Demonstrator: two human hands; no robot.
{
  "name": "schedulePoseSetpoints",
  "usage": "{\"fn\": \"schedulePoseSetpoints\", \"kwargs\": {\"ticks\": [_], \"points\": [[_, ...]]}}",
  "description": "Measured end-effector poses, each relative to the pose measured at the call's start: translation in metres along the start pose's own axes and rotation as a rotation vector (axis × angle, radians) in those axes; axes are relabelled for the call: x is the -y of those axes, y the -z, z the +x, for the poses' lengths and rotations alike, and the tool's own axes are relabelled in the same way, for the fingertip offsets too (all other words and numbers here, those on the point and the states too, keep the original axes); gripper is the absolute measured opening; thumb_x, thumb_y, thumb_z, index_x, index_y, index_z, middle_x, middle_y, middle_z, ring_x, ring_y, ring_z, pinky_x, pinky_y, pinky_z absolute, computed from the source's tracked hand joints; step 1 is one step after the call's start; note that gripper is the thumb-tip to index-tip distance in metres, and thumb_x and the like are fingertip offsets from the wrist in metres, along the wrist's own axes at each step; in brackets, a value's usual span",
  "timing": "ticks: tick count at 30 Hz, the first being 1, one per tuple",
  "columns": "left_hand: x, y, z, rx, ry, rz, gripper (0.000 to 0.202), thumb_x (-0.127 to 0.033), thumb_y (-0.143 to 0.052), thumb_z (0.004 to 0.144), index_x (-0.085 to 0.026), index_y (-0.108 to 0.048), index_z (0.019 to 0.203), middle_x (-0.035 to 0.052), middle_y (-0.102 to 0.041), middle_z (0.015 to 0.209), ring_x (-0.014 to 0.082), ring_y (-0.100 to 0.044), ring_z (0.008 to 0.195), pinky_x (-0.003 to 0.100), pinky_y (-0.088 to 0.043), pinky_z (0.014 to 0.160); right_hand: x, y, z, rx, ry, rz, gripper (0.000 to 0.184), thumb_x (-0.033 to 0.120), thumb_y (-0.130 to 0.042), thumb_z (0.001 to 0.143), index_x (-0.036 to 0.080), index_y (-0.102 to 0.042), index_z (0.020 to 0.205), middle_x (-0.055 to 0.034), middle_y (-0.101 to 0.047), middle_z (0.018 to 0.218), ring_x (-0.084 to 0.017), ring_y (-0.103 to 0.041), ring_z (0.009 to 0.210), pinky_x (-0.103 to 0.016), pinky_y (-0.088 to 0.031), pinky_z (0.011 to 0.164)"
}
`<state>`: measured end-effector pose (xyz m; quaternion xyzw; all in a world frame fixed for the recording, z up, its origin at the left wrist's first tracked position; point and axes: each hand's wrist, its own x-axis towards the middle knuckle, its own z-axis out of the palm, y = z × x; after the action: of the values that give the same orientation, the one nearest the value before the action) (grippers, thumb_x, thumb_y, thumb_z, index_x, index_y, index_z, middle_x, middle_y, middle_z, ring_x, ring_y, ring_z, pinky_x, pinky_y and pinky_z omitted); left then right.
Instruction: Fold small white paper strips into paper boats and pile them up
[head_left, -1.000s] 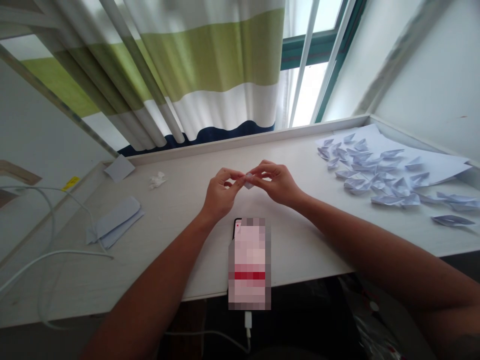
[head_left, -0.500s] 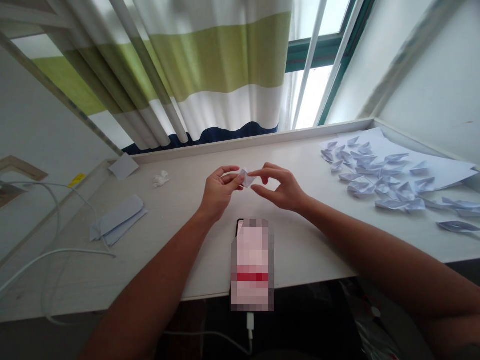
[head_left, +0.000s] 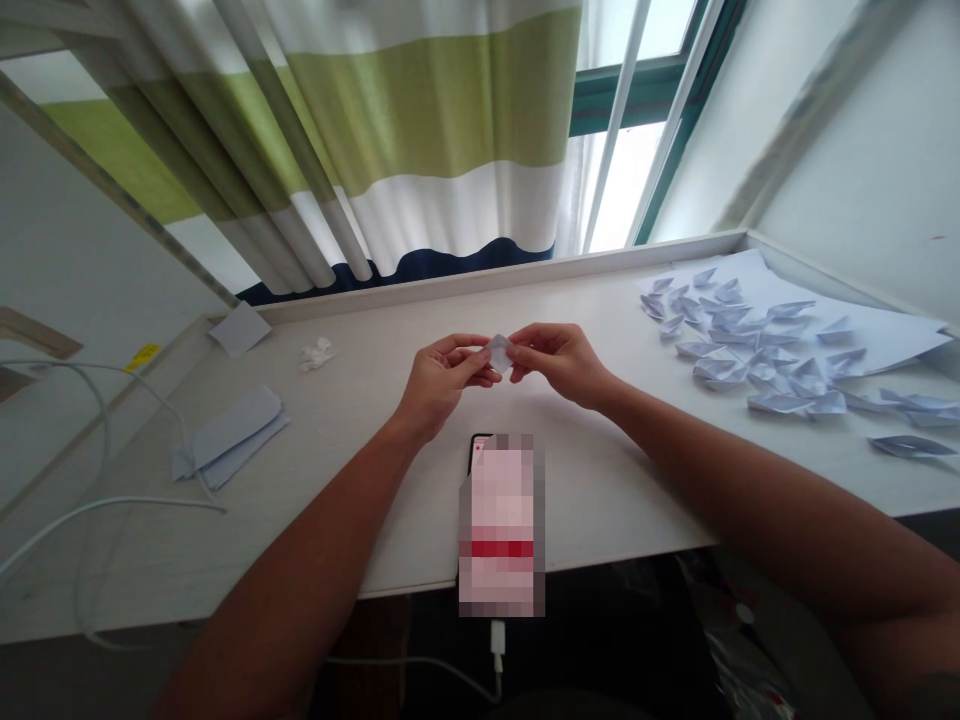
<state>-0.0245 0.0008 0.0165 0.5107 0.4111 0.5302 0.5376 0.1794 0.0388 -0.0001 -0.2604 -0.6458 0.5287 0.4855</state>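
A small folded piece of white paper [head_left: 499,352], roughly diamond-shaped, is held up above the desk between my two hands. My left hand [head_left: 444,375] pinches its left side between thumb and fingers. At its right side, my right hand [head_left: 561,362] grips the edge in the same way, thumb toward me. The fingers partly cover the paper, so its lower folds are hidden. Below the hands a phone [head_left: 501,520] with a blurred screen lies at the desk's front edge.
Many folded paper boats [head_left: 787,345] are gathered at the right, partly on large white sheets [head_left: 862,315]. To the left lie a stack of paper [head_left: 236,435], a square sheet [head_left: 240,329] and a crumpled tissue [head_left: 316,354]. A white cable [head_left: 112,505] loops over the desk's left side.
My right hand has moved left and closed its thumb and fingers on the paper's right side; before, its thumb was apart. The paper now faces me more squarely. The view shifted slightly.
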Motion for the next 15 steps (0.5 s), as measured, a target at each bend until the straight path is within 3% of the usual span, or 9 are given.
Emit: {"fn": "schedulePoseSetpoints", "kwargs": {"ticks": [6,15], "points": [[-0.0017,-0.0009,0.0000,-0.027,-0.011,-0.072,0.031,-0.030,-0.097,0.070,-0.016,-0.082,0.094,0.0050,-0.081,0.074,0.0169,-0.078,0.070,0.030,-0.063,0.074,-0.0001,-0.0013,-0.0005,0.014,-0.043,0.101,0.042,0.054,-0.095,0.080,0.018,-0.084,0.099,-0.0038,-0.082,0.081,-0.018,-0.079,0.070,-0.037,-0.071,0.074],[-0.0052,0.0029,0.0004,0.008,0.069,-0.142,0.019,-0.020,-0.088,0.069,-0.013,-0.083,0.085,0.0089,-0.083,0.079,0.0179,-0.079,0.073,0.032,-0.065,0.081,0.0006,0.0019,-0.0012,0.072,0.138,-0.054,0.019,0.039,-0.085,0.092,0.020,-0.086,0.094,-0.0042,-0.083,0.087,-0.018,-0.080,0.081,-0.037,-0.070,0.082]]}}
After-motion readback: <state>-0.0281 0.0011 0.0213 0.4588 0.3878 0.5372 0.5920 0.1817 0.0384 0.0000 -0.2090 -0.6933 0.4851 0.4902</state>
